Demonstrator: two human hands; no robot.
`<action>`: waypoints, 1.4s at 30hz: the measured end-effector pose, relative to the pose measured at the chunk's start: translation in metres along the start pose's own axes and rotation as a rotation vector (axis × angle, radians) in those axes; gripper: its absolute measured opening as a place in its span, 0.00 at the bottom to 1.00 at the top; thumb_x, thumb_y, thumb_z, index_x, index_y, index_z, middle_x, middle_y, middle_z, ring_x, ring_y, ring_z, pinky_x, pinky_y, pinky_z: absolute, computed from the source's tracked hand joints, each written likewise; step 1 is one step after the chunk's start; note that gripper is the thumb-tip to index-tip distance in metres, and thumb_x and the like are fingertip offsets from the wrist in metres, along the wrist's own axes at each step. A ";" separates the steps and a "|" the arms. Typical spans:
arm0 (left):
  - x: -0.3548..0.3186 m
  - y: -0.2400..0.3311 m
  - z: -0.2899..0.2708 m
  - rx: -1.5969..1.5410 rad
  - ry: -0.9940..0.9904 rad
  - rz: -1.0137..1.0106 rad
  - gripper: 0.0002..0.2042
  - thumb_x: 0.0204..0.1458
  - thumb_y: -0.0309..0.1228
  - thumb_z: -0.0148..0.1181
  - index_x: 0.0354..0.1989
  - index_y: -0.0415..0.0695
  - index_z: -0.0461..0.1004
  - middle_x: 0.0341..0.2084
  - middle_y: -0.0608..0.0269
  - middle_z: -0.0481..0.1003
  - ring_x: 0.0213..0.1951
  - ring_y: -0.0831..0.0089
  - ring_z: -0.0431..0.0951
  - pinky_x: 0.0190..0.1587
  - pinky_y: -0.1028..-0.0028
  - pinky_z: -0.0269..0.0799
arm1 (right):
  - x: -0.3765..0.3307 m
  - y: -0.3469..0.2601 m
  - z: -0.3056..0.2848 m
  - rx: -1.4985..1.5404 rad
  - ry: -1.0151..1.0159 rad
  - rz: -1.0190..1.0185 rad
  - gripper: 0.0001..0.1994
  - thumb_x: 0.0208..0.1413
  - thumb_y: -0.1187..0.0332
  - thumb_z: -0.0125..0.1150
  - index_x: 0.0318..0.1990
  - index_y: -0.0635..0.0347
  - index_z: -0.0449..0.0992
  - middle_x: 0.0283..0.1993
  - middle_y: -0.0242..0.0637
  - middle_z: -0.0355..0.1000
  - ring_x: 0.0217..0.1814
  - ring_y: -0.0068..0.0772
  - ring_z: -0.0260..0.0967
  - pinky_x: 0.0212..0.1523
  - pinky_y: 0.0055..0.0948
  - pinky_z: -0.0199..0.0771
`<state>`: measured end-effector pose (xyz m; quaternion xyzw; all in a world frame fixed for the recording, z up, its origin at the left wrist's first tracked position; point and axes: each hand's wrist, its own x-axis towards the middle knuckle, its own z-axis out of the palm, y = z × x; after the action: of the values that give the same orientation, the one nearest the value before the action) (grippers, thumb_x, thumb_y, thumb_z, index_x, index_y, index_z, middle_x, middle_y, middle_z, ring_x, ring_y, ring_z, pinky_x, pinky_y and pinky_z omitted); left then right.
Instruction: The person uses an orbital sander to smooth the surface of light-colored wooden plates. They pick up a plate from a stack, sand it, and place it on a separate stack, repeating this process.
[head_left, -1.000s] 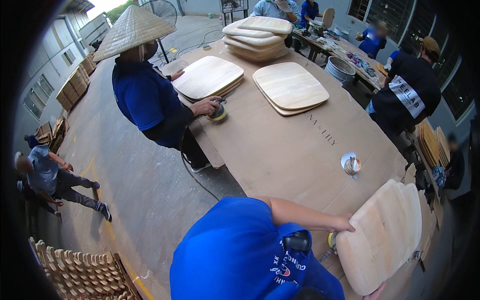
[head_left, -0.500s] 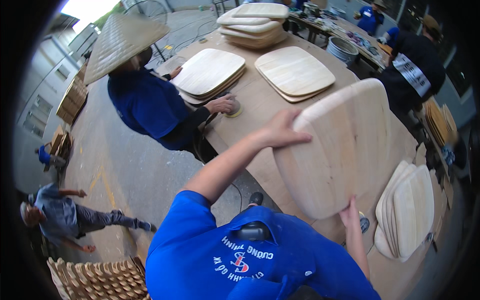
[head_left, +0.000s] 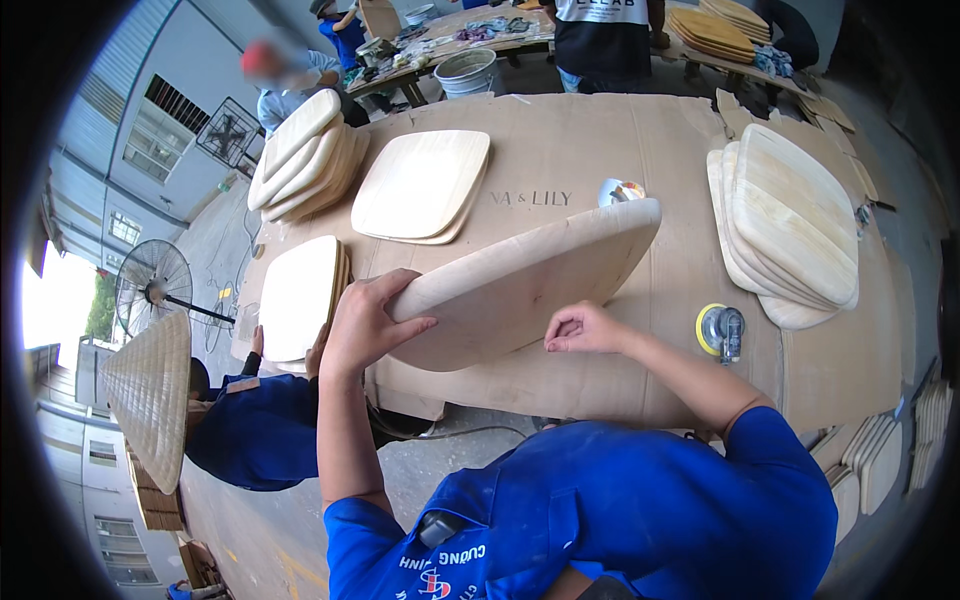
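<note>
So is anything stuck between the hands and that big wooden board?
No. The left hand grips the curved wooden board directly at its near edge, and the right hand touches its lower edge. Nothing visible lies between them.

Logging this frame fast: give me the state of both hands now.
Left hand: shut on the near edge of the curved wooden panel.
Right hand: loosely curled at the panel's lower edge; grip cannot be told.

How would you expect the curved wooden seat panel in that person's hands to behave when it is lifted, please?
The wooden seat panel probably stays stiff: it shows no sag with the left hand gripping one end. It looks thin, so likely fairly light. The right hand sits at its lower edge, perhaps steadying a smooth, slippery surface.
</note>
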<state>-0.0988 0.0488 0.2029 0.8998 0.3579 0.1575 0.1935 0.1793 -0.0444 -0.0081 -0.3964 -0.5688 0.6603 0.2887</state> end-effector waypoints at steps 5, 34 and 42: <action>0.003 -0.007 0.009 0.083 0.123 0.140 0.21 0.30 0.35 0.76 0.33 0.38 0.78 0.23 0.53 0.77 0.27 0.59 0.78 0.33 0.68 0.73 | -0.027 -0.124 0.043 -1.020 0.584 -0.934 0.18 0.48 0.64 0.67 0.46 0.58 0.73 0.52 0.39 0.69 0.56 0.44 0.66 0.53 0.41 0.69; -0.023 -0.133 0.063 -1.350 1.045 -0.665 0.14 0.60 0.40 0.48 0.36 0.40 0.71 0.27 0.62 0.73 0.32 0.72 0.74 0.39 0.71 0.69 | -0.038 -0.050 -0.045 -0.186 0.944 -0.439 0.27 0.42 0.49 0.73 0.35 0.59 0.65 0.30 0.33 0.66 0.36 0.28 0.64 0.40 0.31 0.65; -0.036 -0.137 0.123 -1.215 0.856 -0.109 0.14 0.49 0.35 0.40 0.15 0.41 0.62 0.16 0.57 0.64 0.33 0.67 0.62 0.53 0.63 0.57 | -0.059 0.010 -0.042 0.416 1.114 -0.566 0.30 0.65 0.45 0.34 0.18 0.57 0.63 0.22 0.32 0.62 0.34 0.25 0.59 0.47 0.27 0.61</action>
<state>-0.1520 0.0866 0.0270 0.4752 0.2961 0.6545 0.5081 0.2464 -0.0740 -0.0082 -0.4501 -0.2769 0.3511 0.7729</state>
